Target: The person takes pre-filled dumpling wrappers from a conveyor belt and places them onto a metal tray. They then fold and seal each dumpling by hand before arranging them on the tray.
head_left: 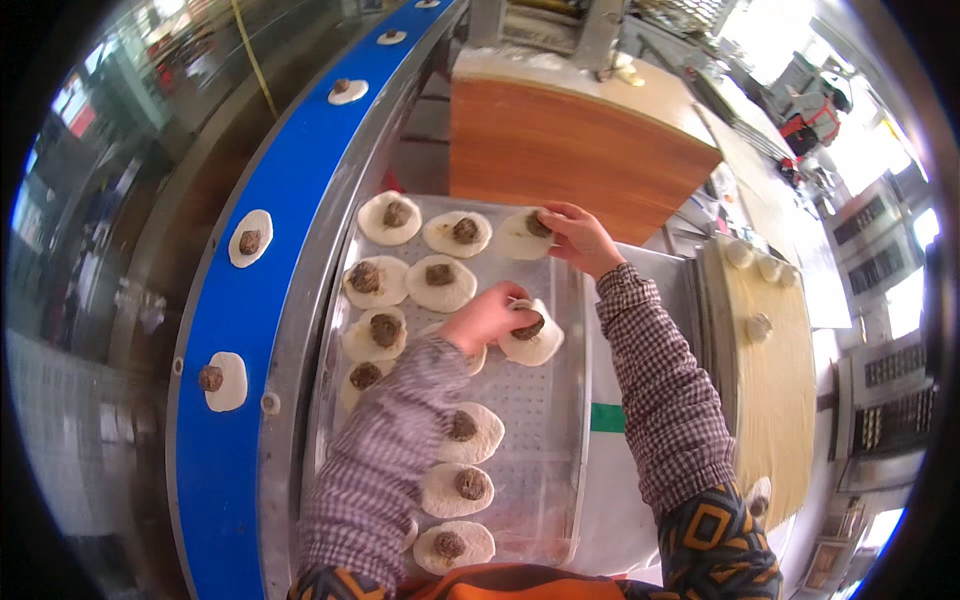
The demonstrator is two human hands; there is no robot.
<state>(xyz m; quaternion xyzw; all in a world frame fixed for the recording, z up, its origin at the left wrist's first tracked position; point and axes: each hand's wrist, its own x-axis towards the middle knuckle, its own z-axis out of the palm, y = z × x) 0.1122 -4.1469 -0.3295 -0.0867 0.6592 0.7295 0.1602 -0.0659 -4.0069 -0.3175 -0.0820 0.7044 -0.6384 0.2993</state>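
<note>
My left hand (488, 316) is closed on a dough round with a brown filling ball (536, 344), held over the perforated metal tray (545, 440). At the tray's far right corner, my right hand (583, 238) has its fingers closed on another filled dough round (518, 238), thumb and fingertips by its filling. Several more flat white dough rounds, each topped with a brown ball, lie in columns on the tray, such as the filled dough round (441, 284) near my left hand. My left hand and forearm partly cover some of them.
A blue conveyor belt (225, 320) runs along the left, carrying spaced dough rounds with filling. Beyond the tray stands a wooden-fronted table (570, 150). On the right, a cloth-covered stack (770, 390) bears small dough pieces. Another person (812, 122) is far off at upper right.
</note>
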